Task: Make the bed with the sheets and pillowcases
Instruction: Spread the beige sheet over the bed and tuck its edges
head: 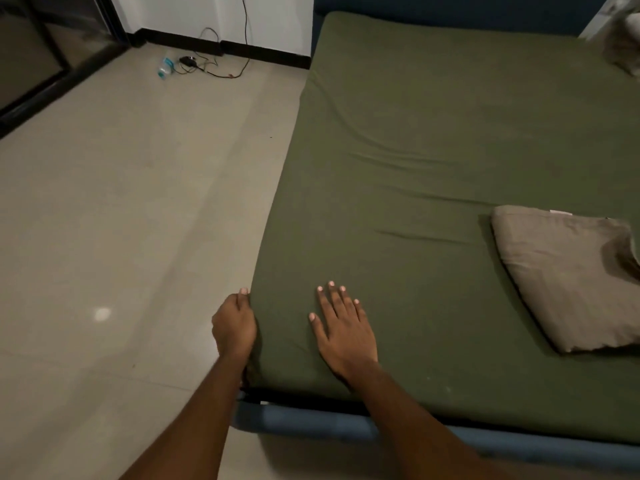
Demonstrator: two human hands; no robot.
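- Head view: our left hand [235, 327] is at the bed's near left corner, fingers curled round the olive sheet [433, 150] where it drops over the mattress side.
- Our right hand [343, 327] lies flat just beside it, fingers spread, pressing the sheet's top.
- The sheet runs lengthwise away from us, soft and matte, with shallow creases ahead.
- A folded taupe cloth [568, 282], likely a pillowcase, rests on the sheet nearer our right hand.

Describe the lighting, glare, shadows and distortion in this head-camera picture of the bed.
Head view: dim, warm light overall; one small glare spot on the floor; the grey cloth throws a soft shadow on the sheet; the sheet's left edge bows from wide-angle distortion; the top right corner is blurred.
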